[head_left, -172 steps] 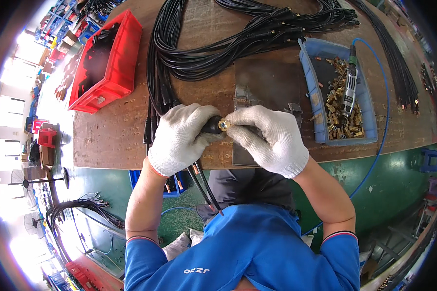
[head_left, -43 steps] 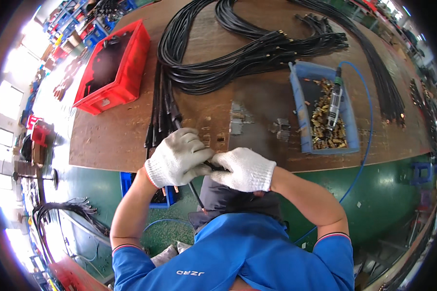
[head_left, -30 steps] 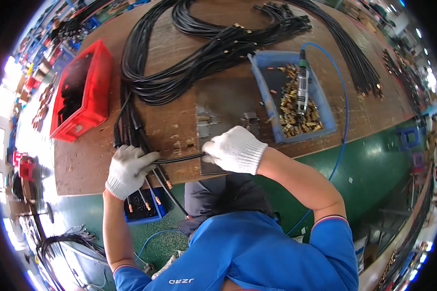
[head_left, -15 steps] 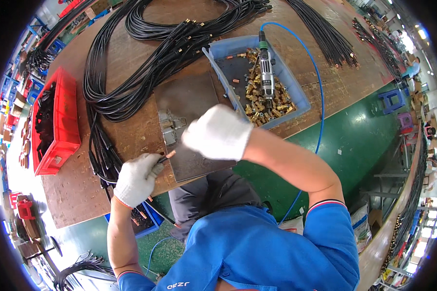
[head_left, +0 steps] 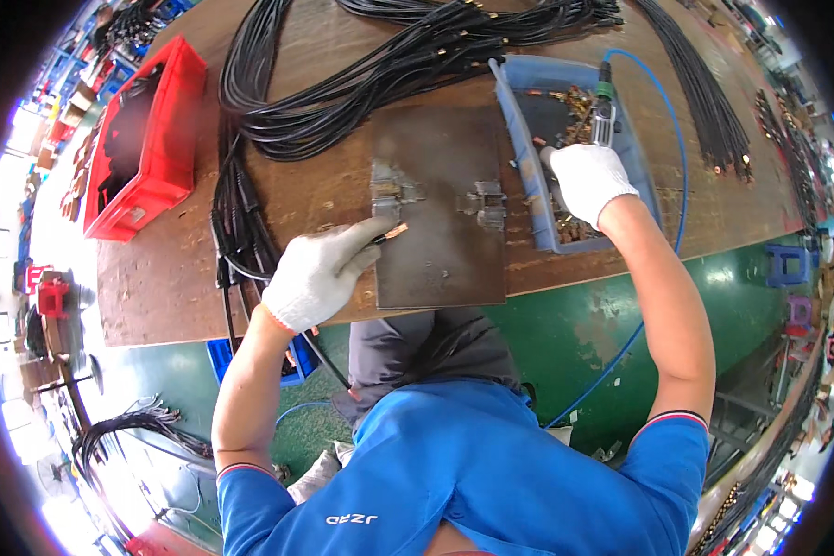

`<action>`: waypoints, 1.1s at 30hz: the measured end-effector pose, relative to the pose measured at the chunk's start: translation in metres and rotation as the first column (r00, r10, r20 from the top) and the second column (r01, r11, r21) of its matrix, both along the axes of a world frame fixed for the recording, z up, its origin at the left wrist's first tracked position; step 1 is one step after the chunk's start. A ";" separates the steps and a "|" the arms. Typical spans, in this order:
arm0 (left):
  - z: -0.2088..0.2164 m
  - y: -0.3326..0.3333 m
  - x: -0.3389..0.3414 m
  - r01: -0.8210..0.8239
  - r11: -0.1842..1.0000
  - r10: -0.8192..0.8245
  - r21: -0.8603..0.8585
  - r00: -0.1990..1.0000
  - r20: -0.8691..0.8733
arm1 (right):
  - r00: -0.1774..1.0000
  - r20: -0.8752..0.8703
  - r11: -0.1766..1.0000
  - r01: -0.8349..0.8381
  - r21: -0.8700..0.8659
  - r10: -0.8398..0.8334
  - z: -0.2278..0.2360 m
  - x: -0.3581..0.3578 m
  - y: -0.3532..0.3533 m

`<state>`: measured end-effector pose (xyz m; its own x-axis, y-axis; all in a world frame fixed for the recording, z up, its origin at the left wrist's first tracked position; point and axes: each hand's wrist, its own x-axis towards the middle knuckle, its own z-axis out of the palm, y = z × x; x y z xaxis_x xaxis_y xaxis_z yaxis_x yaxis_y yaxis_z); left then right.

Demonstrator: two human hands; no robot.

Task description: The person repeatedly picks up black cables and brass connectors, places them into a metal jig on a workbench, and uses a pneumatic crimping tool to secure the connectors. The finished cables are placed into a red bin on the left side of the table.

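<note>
My left hand (head_left: pixel 320 275), in a white glove, is closed round a black cable (head_left: pixel 380 239). The cable's bare copper end (head_left: pixel 398 230) sticks out past the fingertips, above a dark metal plate (head_left: pixel 440 269). My right hand (head_left: pixel 591 183), also gloved, lies over the blue plastic bin (head_left: pixel 549 232). Its fingers curl round the lower body of a silver air tool (head_left: pixel 603 119) with a green collar; the tool's lower end is hidden under the hand. Brass fittings (head_left: pixel 579 107) lie in the bin, partly covered by that hand.
Two small metal clamp blocks (head_left: pixel 482 202) sit on the plate. A blue air hose (head_left: pixel 682 176) runs from the tool over the table's right edge. Bundled black cables (head_left: pixel 343 116) lie at the back. A red bin (head_left: pixel 171 139) of black parts stands at the left.
My right hand has moved right, from above the plate to the tool in the bin. The left hand has brought the cable end over the plate. The whole view has shifted.
</note>
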<state>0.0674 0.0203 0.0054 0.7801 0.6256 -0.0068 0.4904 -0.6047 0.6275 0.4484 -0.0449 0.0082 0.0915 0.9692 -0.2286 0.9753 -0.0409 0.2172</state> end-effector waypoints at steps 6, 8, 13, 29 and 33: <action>-0.010 0.000 -0.003 0.016 0.997 -0.020 0.075 0.999 0.046 | 0.990 -0.085 0.994 0.110 0.016 -0.108 0.018 -0.002 0.003; -0.008 0.000 -0.003 0.025 0.996 -0.029 0.081 0.999 0.045 | 0.890 -0.446 0.956 0.208 0.207 -0.097 0.023 0.009 -0.005; -0.004 0.001 -0.002 0.046 0.996 -0.049 0.078 0.998 0.047 | -0.230 -0.968 0.858 0.513 -0.035 0.098 0.034 -0.025 -0.029; 0.004 0.005 -0.007 -0.001 0.998 -0.011 0.060 0.980 0.199 | -0.845 -0.535 0.897 0.219 -0.384 -0.023 -0.045 -0.153 -0.009; 0.001 0.006 -0.006 -0.005 0.996 -0.014 0.090 0.978 0.208 | -0.851 -0.525 0.904 0.204 -0.375 -0.025 -0.048 -0.155 -0.009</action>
